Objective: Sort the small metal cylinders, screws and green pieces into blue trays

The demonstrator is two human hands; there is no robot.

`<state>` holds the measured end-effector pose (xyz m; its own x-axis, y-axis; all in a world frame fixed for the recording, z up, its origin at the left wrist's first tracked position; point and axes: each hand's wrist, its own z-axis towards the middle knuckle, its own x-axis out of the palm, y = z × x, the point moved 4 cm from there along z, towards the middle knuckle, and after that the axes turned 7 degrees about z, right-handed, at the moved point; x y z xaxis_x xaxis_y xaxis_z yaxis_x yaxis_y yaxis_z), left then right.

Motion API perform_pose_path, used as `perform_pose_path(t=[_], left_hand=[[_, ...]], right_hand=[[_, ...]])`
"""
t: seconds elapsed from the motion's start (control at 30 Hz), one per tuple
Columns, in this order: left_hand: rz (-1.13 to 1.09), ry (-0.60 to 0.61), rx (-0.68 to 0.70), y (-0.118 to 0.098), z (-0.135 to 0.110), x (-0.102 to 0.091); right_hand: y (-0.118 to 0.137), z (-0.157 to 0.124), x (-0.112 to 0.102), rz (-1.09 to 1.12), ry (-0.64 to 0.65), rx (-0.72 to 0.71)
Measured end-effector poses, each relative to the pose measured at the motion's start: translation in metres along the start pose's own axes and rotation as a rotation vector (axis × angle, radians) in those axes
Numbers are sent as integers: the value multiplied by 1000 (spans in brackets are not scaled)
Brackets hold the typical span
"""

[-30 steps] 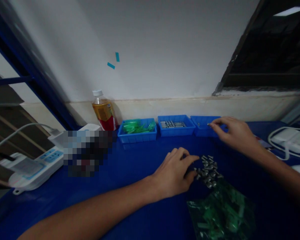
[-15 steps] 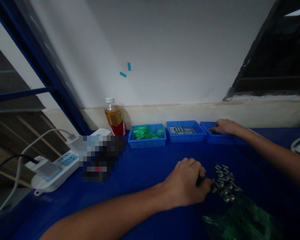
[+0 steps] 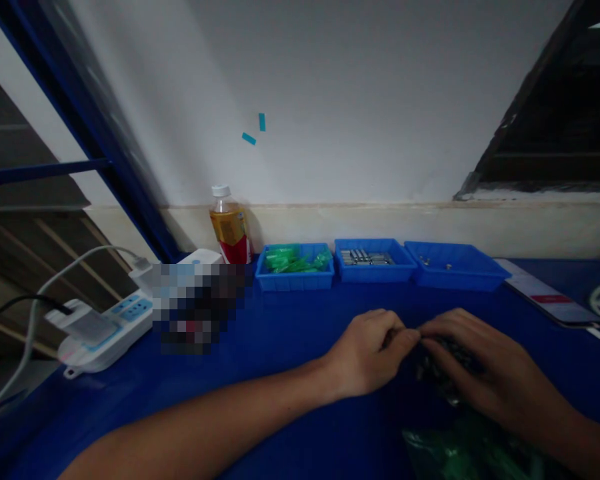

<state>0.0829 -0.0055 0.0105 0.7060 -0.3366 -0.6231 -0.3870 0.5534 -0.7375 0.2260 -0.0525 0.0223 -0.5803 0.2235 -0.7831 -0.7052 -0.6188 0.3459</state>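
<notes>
My left hand (image 3: 373, 353) is closed, its thumb pressed against curled fingers; whatever it pinches is hidden. My right hand (image 3: 485, 367) has thumb and fingertips brought together at the tip of the left thumb. Anything in that pinch is too small and blurred to name. Partly covered by the right hand lies a pile of small shiny metal parts (image 3: 453, 397). Below the pile is a green plastic bag (image 3: 450, 453). The right-hand blue tray (image 3: 460, 279) at the back holds a few small metal pieces.
Beside it are a blue tray (image 3: 377, 273) of metal rods and a blue tray (image 3: 295, 283) of green plastic bags. A drink bottle (image 3: 230, 230), a power strip (image 3: 107, 340) with cables and a blurred-out patch are on the left. On the right lies a phone (image 3: 545, 293).
My right hand has left the right-hand blue tray and come down over the metal parts to meet my left hand. The left hand has stayed nearly in place.
</notes>
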Motion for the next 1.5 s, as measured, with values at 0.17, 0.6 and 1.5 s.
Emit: perform_pose_path(t=[0.17,0.6,1.5], left_hand=[[22,35,41,-1,1,1],[458,171,277,-15,-15,14],[288,128,120,-4,-5,14]], right_hand=[[0,9,-3,38,14,-13],[-162,87,-54,-341,100,578],[-201,100,-39,-428,259,762]])
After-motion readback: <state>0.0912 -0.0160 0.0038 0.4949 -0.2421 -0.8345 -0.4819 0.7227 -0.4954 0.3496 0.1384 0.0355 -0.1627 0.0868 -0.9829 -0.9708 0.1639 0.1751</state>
